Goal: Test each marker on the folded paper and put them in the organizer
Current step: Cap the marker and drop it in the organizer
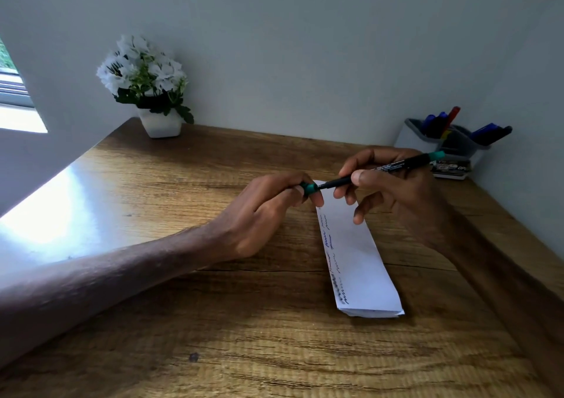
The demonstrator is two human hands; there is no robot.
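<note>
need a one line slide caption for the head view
Left hand grips the green cap at the tip of the marker in the right hand, over the folded paper.

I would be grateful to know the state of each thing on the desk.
green marker: gripped by right hand, held off the desk
cap: pinched by left hand at the marker's tip; seated or not, unclear
folded paper: lying flat, scribbles along its left edge
organizer: upright, markers standing inside

Head camera looks down, close over the table (213, 321).
</note>
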